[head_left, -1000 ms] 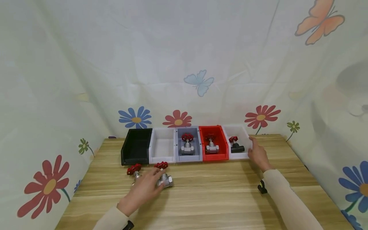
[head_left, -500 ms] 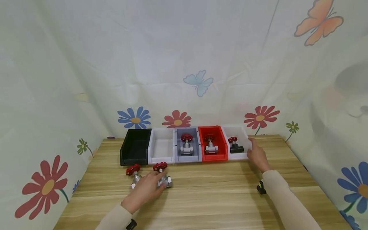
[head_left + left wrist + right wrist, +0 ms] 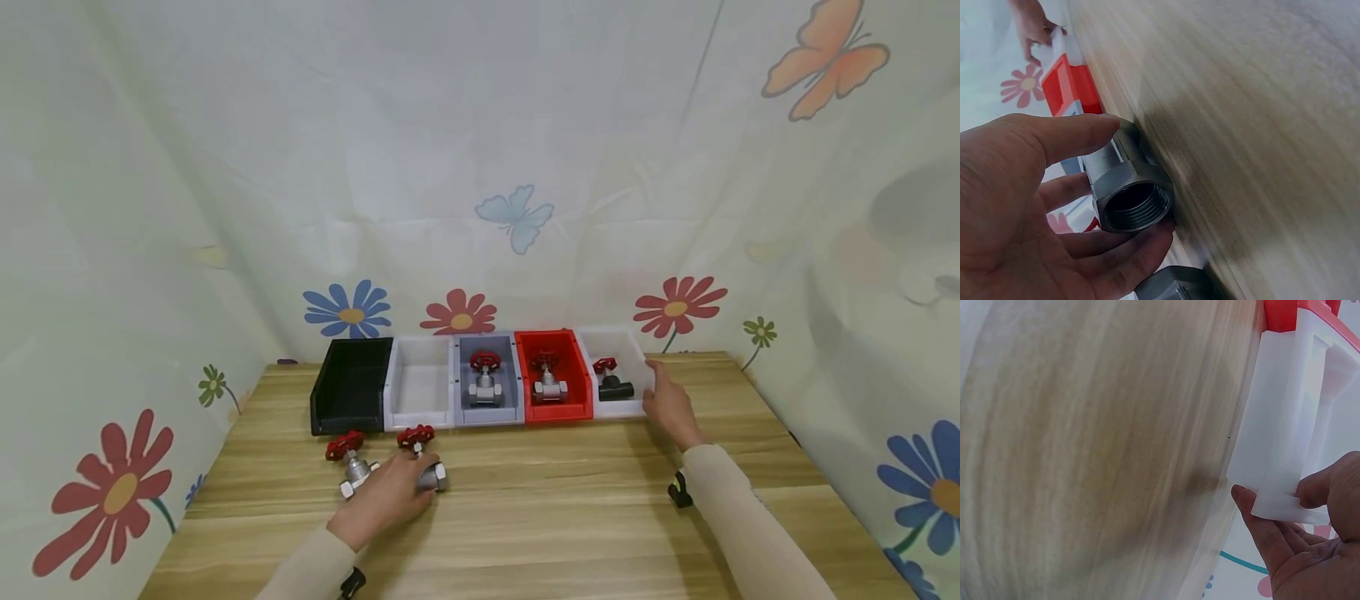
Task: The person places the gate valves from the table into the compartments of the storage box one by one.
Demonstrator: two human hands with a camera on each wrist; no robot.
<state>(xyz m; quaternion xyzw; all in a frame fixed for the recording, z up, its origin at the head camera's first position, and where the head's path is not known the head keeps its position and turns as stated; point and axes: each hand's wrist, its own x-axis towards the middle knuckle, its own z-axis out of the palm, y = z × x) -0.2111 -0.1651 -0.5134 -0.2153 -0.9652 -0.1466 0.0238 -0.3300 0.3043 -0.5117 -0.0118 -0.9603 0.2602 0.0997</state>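
My left hand (image 3: 390, 497) grips the silver body of a gate valve (image 3: 432, 477) that has a red handwheel, in front of the bins. In the left wrist view, thumb and fingers wrap the valve's threaded hex end (image 3: 1136, 203). Just left of that hand stands a second red-wheeled valve (image 3: 356, 471), partly covered by the hand. At the far right of the row, my right hand (image 3: 670, 408) pinches the side wall of a white bin (image 3: 1272, 419), thumb inside and fingers outside. A valve with a black body (image 3: 616, 388) lies in this bin.
Along the table's back, a black bin (image 3: 348, 417) and another white bin (image 3: 422, 419) stand at the row's left. The grey bin (image 3: 491, 414) and red bin (image 3: 558, 412) each hold a silver valve. A flowered curtain (image 3: 420, 167) rises behind the wooden table (image 3: 555, 517).
My left hand has shifted slightly right and its fingers have drawn in around the valve, uncovering more of the left valve. My right hand stays at the white bin.
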